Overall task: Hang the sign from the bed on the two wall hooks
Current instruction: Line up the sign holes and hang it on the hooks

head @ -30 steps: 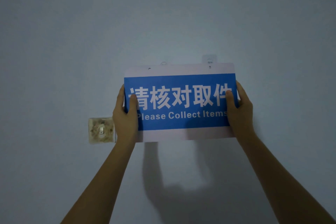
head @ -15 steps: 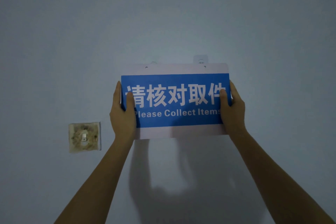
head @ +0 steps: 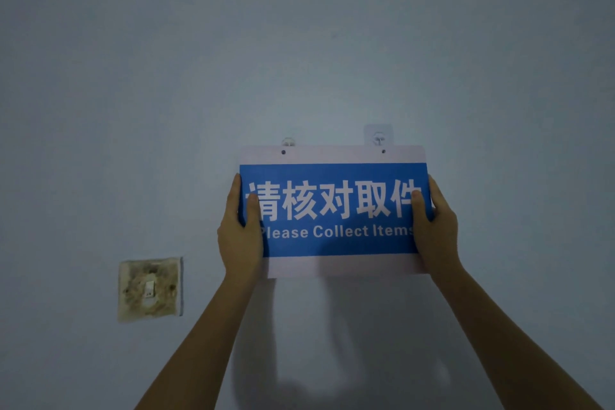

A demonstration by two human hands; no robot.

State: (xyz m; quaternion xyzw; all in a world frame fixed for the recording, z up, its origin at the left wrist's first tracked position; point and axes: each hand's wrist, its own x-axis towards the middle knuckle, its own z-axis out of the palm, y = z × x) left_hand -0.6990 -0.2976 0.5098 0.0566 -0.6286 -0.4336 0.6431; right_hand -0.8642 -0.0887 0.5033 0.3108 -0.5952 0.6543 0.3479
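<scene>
The sign (head: pixel 336 243) is a white card with a blue band reading "Please Collect Items", held flat against the pale wall. My left hand (head: pixel 241 236) grips its left edge and my right hand (head: pixel 434 233) grips its right edge, thumbs on the front. Two small holes sit near the top edge. The left wall hook (head: pixel 288 142) and the right wall hook (head: pixel 378 136), on a clear adhesive pad, peek out just above the top edge, each a little above its hole. Whether the hooks touch the card is unclear.
A stained, yellowed wall switch (head: pixel 150 289) sits low to the left of the sign. The bare pale blue wall (head: pixel 299 43) fills the view. My arms' shadows fall on the wall below the sign.
The sign has shifted slightly, its top edge now sitting just under both hooks with more of the hooks showing. The view has panned, so the switch appears farther left and lower.
</scene>
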